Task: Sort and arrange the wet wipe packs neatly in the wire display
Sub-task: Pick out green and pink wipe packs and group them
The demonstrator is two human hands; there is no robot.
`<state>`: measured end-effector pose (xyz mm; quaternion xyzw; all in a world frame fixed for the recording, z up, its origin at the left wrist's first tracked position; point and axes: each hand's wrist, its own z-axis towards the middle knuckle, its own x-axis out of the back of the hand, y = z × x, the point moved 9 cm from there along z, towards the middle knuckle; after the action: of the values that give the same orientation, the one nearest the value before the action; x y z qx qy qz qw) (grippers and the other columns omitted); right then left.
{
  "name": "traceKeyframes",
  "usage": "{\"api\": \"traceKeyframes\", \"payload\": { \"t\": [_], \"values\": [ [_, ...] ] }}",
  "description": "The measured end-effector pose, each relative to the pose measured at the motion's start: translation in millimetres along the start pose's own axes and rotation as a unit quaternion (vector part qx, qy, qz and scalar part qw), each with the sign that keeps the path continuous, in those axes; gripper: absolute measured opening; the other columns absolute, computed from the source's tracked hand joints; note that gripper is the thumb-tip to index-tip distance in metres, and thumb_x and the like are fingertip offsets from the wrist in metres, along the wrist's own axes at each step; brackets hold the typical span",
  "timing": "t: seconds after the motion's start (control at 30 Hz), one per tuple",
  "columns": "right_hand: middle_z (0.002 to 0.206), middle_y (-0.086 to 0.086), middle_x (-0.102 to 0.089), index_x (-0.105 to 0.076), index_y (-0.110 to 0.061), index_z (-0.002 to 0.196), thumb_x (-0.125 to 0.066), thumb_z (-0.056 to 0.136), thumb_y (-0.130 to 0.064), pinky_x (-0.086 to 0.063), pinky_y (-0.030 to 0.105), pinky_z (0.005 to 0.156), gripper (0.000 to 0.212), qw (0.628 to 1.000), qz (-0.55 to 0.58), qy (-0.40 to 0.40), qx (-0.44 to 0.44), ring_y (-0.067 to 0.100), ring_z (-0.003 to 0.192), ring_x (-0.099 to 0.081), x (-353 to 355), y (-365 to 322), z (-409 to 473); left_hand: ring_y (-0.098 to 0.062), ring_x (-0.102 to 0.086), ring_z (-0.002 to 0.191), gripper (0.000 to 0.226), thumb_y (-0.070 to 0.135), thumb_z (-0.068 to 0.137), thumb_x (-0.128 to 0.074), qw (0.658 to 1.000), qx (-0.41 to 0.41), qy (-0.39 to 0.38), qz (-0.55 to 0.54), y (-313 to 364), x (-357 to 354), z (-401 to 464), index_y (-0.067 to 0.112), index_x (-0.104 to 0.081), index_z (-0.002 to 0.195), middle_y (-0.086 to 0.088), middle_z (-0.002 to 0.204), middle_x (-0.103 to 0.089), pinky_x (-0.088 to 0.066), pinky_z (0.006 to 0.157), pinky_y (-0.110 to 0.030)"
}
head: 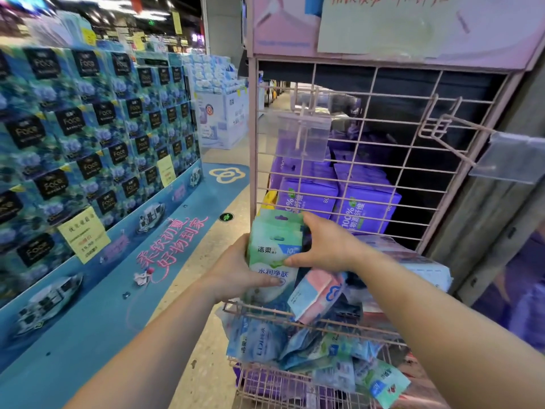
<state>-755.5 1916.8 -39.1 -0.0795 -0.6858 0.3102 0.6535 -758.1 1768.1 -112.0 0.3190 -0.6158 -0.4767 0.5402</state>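
Green wet wipe packs (275, 246): held as a stack, so only the front pack's face shows; its lower edge sits behind the left hand (236, 273); the right hand (321, 249) covers its right side
Basket (295, 318): cut off at the bottom edge; how deep it goes is hidden
Loose packs (309, 349): heaped and overlapping; small print unreadable
Sign (383, 22): top cropped; red writing blurred
Purple packs (339, 199): partly hidden behind the wire grid (383, 119)
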Motion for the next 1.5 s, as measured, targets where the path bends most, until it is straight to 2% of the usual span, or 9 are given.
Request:
{"api": "traceKeyframes", "payload": {
  "t": [0.1, 0.5, 0.67, 0.8, 0.9, 1.0, 1.1, 1.2, 1.5],
  "values": [
    [0.111, -0.007, -0.065, -0.049, -0.023, 0.117, -0.082, 0.067, -0.034, -0.050, 0.034, 0.091, 0.061, 0.998, 0.057, 0.013, 0.007, 0.012, 0.100, -0.062, 9.0, -1.7, 3.3, -0.012, -0.068, 0.101, 0.089, 0.028, 0.045, -0.093, 0.999, 0.001, 0.022, -0.024, 1.2, 10.3, 3.3, 0.025, -0.046, 0.121, 0.002, 0.112, -0.069, -0.055, 0.088, -0.037],
    [0.129, -0.005, -0.056, -0.017, -0.024, 0.146, -0.087, 0.059, -0.032, -0.044, 0.031, 0.102, 0.112, 0.989, 0.115, -0.063, -0.061, 0.013, 0.114, -0.057, -15.4, 20.0, 16.7, 0.015, -0.057, 0.083, 0.087, 0.014, 0.055, -0.090, 0.992, -0.008, -0.008, 0.124, 4.9, -3.3, 5.9, 0.028, -0.043, 0.127, 0.022, 0.097, -0.062, -0.045, 0.065, -0.003],
    [0.125, -0.004, -0.060, -0.049, -0.018, 0.133, -0.067, 0.085, -0.031, -0.044, 0.025, 0.096, 0.053, 0.984, 0.161, 0.014, -0.074, 0.011, 0.114, -0.057, 34.9, 22.0, -3.4, 0.025, -0.057, 0.083, 0.089, 0.008, 0.057, -0.090, 0.994, -0.020, -0.006, 0.109, 1.6, -4.6, 8.8, 0.024, -0.040, 0.129, 0.026, 0.101, -0.059, -0.045, 0.070, 0.000],
    [0.109, 0.000, -0.068, -0.064, -0.017, 0.113, -0.064, 0.088, -0.024, -0.048, 0.026, 0.093, 0.027, 0.992, 0.072, 0.079, -0.072, 0.011, 0.098, -0.062, 90.9, 52.9, -33.4, -0.008, -0.052, 0.126, 0.117, 0.021, 0.054, -0.092, 0.994, -0.015, -0.003, 0.107, -1.2, -4.5, 2.9, 0.024, -0.021, 0.147, 0.015, 0.136, -0.051, -0.044, 0.103, -0.032],
    [0.107, -0.003, -0.066, -0.062, -0.016, 0.118, -0.071, 0.081, -0.026, -0.047, 0.023, 0.084, 0.040, 0.988, 0.021, 0.067, -0.136, 0.010, 0.091, -0.059, 104.5, 96.5, -57.0, -0.018, -0.033, 0.139, 0.118, 0.038, 0.058, -0.088, 0.982, 0.011, 0.136, 0.128, 2.6, 16.3, -14.5, 0.018, -0.018, 0.151, 0.001, 0.150, -0.036, -0.029, 0.113, -0.038],
    [0.122, -0.008, -0.057, -0.054, -0.024, 0.128, -0.078, 0.073, -0.037, -0.040, 0.024, 0.099, 0.062, 0.986, -0.031, 0.010, -0.166, 0.009, 0.113, -0.053, 91.4, 118.0, -70.6, -0.015, -0.056, 0.103, 0.067, 0.045, 0.066, -0.081, 0.944, -0.100, 0.291, 0.116, 43.4, 24.8, -50.5, 0.018, -0.055, 0.122, 0.002, 0.112, -0.058, -0.047, 0.093, -0.041],
    [0.135, -0.005, -0.053, -0.044, -0.025, 0.137, -0.075, 0.072, -0.041, -0.039, 0.025, 0.102, 0.074, 0.984, -0.044, 0.012, -0.173, 0.014, 0.119, -0.052, 76.8, 125.4, -68.3, -0.003, -0.055, 0.080, 0.048, 0.058, 0.062, -0.073, 0.956, -0.153, 0.201, 0.147, 73.5, -17.1, -63.0, 0.027, -0.058, 0.096, 0.015, 0.088, -0.055, -0.047, 0.075, -0.031],
    [0.143, 0.001, -0.043, -0.037, -0.028, 0.142, -0.073, 0.073, -0.042, -0.039, 0.025, 0.097, 0.079, 0.982, -0.048, 0.012, -0.180, 0.021, 0.123, -0.049, 66.6, 122.7, -62.4, -0.011, -0.055, 0.100, 0.069, 0.066, 0.061, -0.066, 0.944, -0.114, 0.051, 0.306, 65.8, -72.9, -56.5, 0.031, -0.049, 0.118, 0.013, 0.111, -0.054, -0.043, 0.086, -0.029],
    [0.096, -0.015, -0.063, -0.067, -0.030, 0.111, -0.068, 0.079, -0.045, -0.046, 0.024, 0.076, 0.036, 0.988, -0.043, 0.092, -0.118, 0.008, 0.089, -0.060, 68.5, 111.0, -68.6, -0.018, -0.062, 0.100, 0.058, 0.038, 0.067, -0.071, 0.963, -0.033, 0.121, 0.240, 50.2, -64.0, -59.6, 0.032, -0.054, 0.122, 0.010, 0.110, -0.065, -0.042, 0.076, -0.026]
  ]
}}
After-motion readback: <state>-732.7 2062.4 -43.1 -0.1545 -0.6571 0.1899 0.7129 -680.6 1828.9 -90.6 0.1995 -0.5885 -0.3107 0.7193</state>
